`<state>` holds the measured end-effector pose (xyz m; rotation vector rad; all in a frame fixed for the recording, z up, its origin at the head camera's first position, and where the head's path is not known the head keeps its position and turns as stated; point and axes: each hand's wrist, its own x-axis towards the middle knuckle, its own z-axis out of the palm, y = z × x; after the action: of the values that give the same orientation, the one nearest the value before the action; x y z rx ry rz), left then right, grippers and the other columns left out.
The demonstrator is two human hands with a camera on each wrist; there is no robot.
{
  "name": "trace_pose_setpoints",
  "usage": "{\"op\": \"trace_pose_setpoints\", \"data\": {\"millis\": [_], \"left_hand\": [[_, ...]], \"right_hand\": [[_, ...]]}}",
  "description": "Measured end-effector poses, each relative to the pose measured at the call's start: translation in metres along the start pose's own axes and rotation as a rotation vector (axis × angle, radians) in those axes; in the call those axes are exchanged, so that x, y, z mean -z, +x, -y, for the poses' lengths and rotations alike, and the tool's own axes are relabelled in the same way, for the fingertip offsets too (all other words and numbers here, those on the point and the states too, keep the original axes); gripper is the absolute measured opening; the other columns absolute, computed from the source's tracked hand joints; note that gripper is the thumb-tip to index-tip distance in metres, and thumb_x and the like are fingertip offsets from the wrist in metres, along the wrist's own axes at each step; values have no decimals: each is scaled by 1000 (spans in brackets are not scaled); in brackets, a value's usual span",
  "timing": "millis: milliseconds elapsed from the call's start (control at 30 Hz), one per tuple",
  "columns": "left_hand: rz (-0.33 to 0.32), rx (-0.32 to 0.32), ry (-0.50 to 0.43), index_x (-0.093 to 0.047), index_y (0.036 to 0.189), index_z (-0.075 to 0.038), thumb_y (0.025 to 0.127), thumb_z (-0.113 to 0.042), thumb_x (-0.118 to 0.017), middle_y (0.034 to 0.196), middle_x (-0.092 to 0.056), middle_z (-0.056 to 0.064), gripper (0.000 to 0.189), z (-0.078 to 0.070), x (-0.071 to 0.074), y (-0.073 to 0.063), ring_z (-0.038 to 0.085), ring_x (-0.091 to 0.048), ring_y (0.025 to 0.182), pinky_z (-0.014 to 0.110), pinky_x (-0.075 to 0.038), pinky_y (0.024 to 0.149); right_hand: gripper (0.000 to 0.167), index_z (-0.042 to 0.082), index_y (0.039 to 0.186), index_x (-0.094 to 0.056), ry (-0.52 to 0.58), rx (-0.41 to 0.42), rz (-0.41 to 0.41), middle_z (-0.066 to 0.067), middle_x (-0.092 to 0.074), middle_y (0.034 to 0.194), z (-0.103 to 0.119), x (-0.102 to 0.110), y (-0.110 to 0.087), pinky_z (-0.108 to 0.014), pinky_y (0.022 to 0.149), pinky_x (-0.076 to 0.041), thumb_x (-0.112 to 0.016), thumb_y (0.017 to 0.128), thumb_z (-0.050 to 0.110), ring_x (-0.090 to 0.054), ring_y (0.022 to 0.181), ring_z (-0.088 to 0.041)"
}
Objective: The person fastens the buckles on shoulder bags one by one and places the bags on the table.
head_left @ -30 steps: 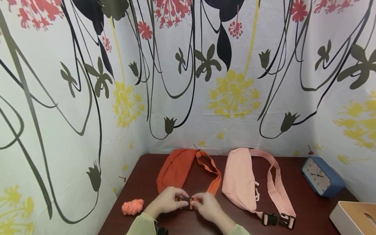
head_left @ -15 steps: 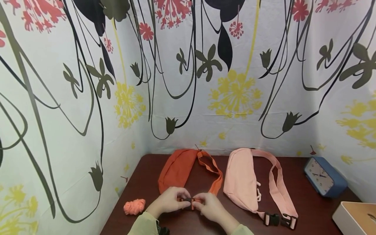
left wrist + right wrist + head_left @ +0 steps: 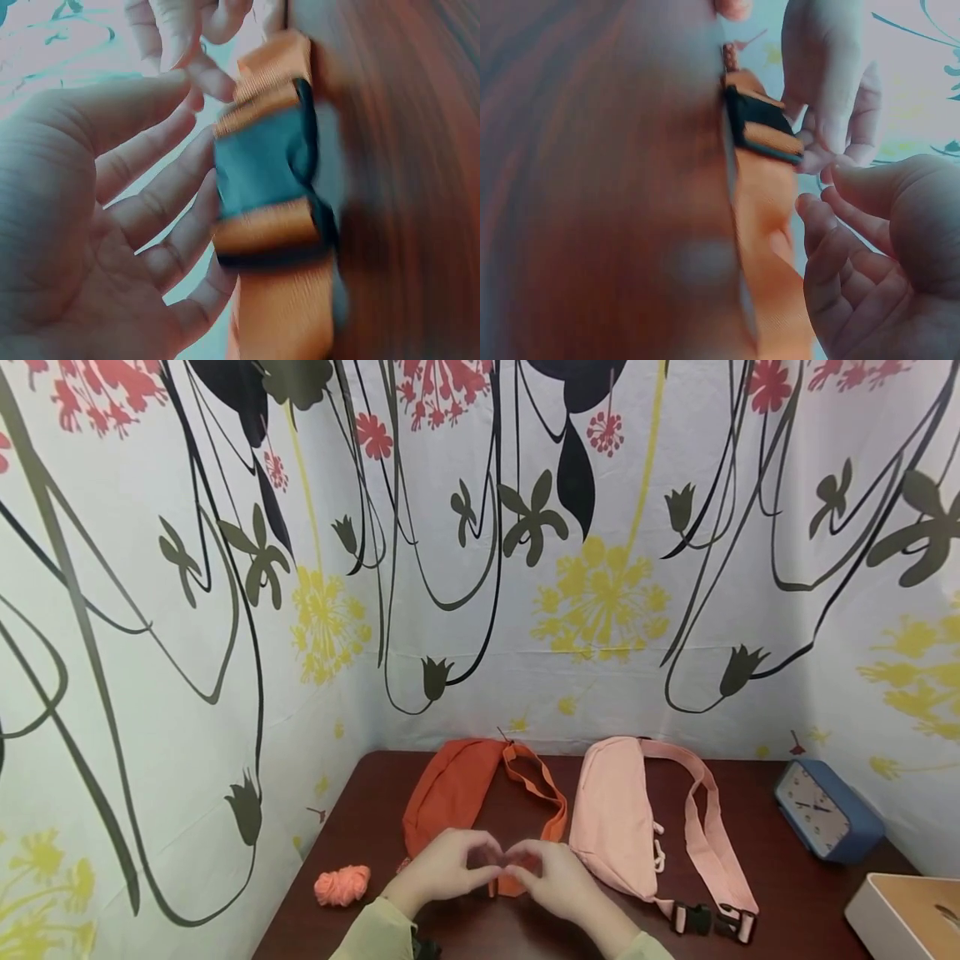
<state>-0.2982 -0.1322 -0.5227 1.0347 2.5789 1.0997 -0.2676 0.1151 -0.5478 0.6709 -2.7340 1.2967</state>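
The left hand (image 3: 450,864) and right hand (image 3: 558,877), fingers loosely bent and pinching nothing, meet beside the side-release buckle (image 3: 262,165) of the orange waist bag (image 3: 450,789), inward from the table's (image 3: 363,806) left edge, where tugging the webbing strap (image 3: 285,315) could part it if half-seated.

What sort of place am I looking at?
Probably a small indoor workspace, perhaps a corner set up for recording: a dark table stands against flower-patterned walls, with a blue desk clock on it.
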Motion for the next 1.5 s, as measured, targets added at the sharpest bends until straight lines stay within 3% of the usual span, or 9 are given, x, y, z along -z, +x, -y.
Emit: {"op": "trace_pose_setpoints", "data": {"millis": [233, 433, 600, 733, 867, 1033, 1267, 1400, 1500], "left_hand": [[-29, -100, 177, -78, 128, -28, 106, -35, -75, 122, -78, -12, 23, -26, -21, 22, 2, -70, 112, 27, -59, 99], [-21, -177, 232, -71, 145, -29, 107, -39, -73, 138, -74, -11, 39, -48, -46, 43, 8, -68, 127, 31, -56, 109], [-18, -215, 259, -64, 153, -31, 108, -39, -71, 149, -68, -15, 46, -65, -68, 62, 7, -62, 141, 33, -52, 118], [-4, -305, 269, -63, 154, -25, 109, -35, -69, 136, -77, -13, 46, -81, -87, 75, 6, -62, 142, 27, -49, 120], [21, -387, 310, -62, 154, -23, 109, -34, -69, 122, -82, -16, 47, -96, -105, 86, 0, -61, 141, 17, -43, 121], [36, -419, 369, -62, 156, -25, 108, -37, -71, 142, -73, -15, 50, -109, -122, 95, -4, -61, 139, 11, -39, 120], [127, -441, 446, -60, 158, -25, 108, -40, -69, 124, -73, -17, 54, -119, -143, 109, -11, -63, 116, 3, -39, 109], [158, -423, 439, -59, 159, -25, 108, -41, -69, 133, -72, -19, 54, -122, -148, 113, -11, -62, 121, 2, -39, 107], [178, -396, 448, -58, 160, -27, 108, -43, -68, 142, -69, -21, 55, -123, -150, 116, -11, -60, 130, 4, -39, 112]], "right_hand": [[15, 21, 115, -82, -72, 106, -78, 13, -77, 96, -7, 45, -22, -24, 69, -53, -80, 103, 29, -62, 76, 2], [16, 18, 115, -82, -147, 161, -178, 14, -77, 95, -27, 94, -55, -22, 64, -53, -83, 100, 26, -60, 72, 8], [20, 17, 118, -80, -209, 81, -203, 9, -77, 92, -52, 137, -89, -24, 60, -56, -82, 101, 25, -62, 67, 8], [23, 18, 120, -81, -309, -114, -204, 8, -78, 95, -71, 170, -116, -25, 65, -54, -81, 102, 32, -62, 72, 6], [31, 19, 126, -80, -380, -282, -147, 3, -80, 106, -87, 198, -139, -28, 68, -56, -75, 105, 42, -71, 78, -7], [31, 25, 121, -82, -522, -264, -128, 0, -78, 119, -107, 213, -155, -35, 75, -58, -79, 101, 48, -75, 101, -27], [55, 13, 143, -71, -476, -307, 101, -25, -65, 144, -129, 223, -169, -40, 83, -62, -73, 104, 52, -72, 118, -37], [61, 6, 151, -64, -382, -218, 153, -31, -61, 149, -138, 224, -174, -25, 81, -59, -76, 104, 44, -66, 122, 0], [54, 2, 149, -64, -236, -87, 163, -12, -69, 147, -143, 222, -174, -19, 77, -57, -78, 104, 29, -56, 114, 20]]}}
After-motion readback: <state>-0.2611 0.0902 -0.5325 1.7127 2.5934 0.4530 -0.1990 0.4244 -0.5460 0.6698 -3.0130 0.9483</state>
